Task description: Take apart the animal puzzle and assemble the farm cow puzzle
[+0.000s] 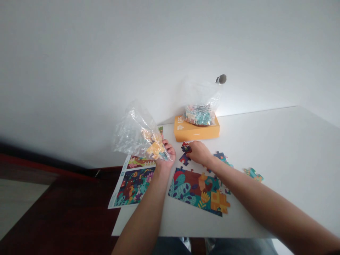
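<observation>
In the head view, a clear bag (132, 132) was clutched in the left hand (167, 154) above the picture sheet (135, 186) and a dark puzzle piece (185, 147) was pinched by the right hand (199, 152) beyond the joined puzzle (187, 187), the film judged slippery, the card light, stiff, best taken edgewise.

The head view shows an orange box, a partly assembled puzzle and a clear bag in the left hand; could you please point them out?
Orange box (197, 134): head view, on its front side.
Partly assembled puzzle (196, 189): head view, near its middle.
Clear bag (136, 130): head view, on its crumpled plastic.
</observation>
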A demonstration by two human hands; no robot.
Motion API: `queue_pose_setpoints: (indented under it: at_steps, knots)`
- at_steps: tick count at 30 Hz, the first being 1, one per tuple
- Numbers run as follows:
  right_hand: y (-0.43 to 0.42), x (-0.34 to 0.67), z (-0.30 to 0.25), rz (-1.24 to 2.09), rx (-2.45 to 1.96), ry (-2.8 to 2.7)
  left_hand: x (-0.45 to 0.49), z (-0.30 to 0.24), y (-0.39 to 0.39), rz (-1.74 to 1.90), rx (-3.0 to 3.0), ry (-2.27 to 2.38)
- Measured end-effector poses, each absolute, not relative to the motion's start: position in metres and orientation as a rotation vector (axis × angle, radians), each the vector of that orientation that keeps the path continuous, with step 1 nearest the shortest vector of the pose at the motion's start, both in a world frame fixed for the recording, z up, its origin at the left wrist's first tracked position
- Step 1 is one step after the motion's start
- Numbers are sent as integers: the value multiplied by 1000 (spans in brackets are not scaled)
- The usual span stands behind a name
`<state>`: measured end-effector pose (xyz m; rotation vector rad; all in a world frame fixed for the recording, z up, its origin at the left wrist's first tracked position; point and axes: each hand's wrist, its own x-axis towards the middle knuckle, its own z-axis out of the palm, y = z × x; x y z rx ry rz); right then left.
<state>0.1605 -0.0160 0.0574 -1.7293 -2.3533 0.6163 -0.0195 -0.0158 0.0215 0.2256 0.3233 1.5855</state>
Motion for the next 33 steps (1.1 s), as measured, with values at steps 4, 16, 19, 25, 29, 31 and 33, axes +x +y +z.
queue_pose_setpoints:
  at_steps: [4, 16, 19, 25, 29, 31, 33]
  knots:
    - [-12, 169, 72, 618, -1731, -2378, -19, 25, -17, 1602, 214, 307]
    - [-48, 148, 72, 533, -1559, -2632, -21, 21, -15, 1589, 235, 287]
    - [-50, 147, 70, 533, -1578, -2627, -20, 21, -16, 1587, 241, 299]
    - [-49, 147, 74, 570, -1628, -2625, -17, 27, -18, 1591, 230, 299]
    - [-42, 155, 82, 601, -1616, -2635, -17, 30, -20, 1606, 228, 296]
    - [-41, 160, 89, 637, -1559, -2674, -16, 30, -20, 1628, 227, 307]
    - [-43, 163, 94, 669, -1503, -2727, -16, 30, -20, 1630, 215, 311]
